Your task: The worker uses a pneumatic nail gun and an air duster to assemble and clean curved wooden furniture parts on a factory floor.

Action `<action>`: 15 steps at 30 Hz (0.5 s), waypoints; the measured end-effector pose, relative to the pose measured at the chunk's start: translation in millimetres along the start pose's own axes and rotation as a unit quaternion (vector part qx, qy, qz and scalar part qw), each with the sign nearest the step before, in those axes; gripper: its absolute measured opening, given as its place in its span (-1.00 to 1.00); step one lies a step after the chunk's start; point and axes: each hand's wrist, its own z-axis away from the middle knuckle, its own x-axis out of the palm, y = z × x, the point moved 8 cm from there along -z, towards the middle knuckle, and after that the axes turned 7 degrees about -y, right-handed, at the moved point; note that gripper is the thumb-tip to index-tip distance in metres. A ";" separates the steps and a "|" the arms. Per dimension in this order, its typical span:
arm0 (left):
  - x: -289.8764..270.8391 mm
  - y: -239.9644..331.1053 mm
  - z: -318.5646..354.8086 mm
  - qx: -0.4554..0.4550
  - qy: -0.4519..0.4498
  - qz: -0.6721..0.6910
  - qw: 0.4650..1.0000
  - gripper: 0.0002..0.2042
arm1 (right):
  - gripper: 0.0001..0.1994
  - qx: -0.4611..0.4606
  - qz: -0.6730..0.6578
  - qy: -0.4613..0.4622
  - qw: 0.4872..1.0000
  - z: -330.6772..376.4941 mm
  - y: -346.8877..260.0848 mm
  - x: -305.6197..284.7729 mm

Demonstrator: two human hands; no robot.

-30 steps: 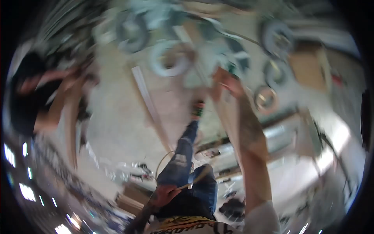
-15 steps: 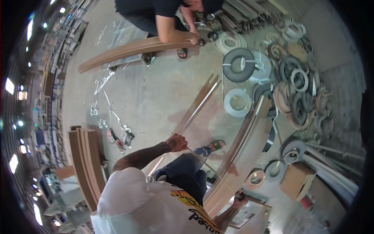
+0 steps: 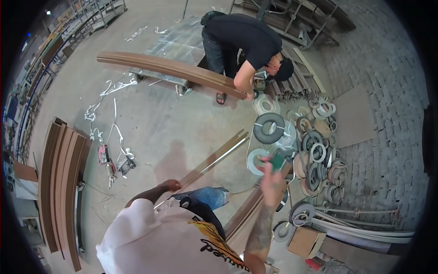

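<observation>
Long brown boards (image 3: 155, 65) appear to be borne by a low trolley (image 3: 159, 78), probably so that they are kept off the floor. Brown planks (image 3: 248, 206) are laid beside the right hand (image 3: 272, 176). Thin strips (image 3: 214, 159) are laid beyond the left hand (image 3: 173, 185); what its fingers are closed on, if anything, cannot be told. A blurred green thing (image 3: 277, 160) is seen at the right fingers; whether it is clamped cannot be told. Dark shirt lettering (image 3: 223, 255) is left uncopied.
</observation>
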 end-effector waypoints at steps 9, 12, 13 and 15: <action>-67.1 -214.6 96.6 -0.184 0.222 0.411 0.865 -0.71 | -0.69 0.089 0.126 -0.069 0.986 -57.9 88.2 213.9; -67.4 -220.6 108.3 -0.179 0.215 0.496 0.822 -0.68 | -0.67 0.141 0.074 -0.078 0.984 -88.5 122.7 259.9; -61.1 -235.5 106.1 -0.185 0.191 0.515 0.815 -0.67 | -0.65 0.121 0.140 -0.095 0.978 -103.3 124.5 276.9; -54.5 -259.8 102.5 -0.205 0.164 0.550 0.793 -0.64 | -0.61 0.159 0.210 -0.131 0.956 -126.6 137.0 304.9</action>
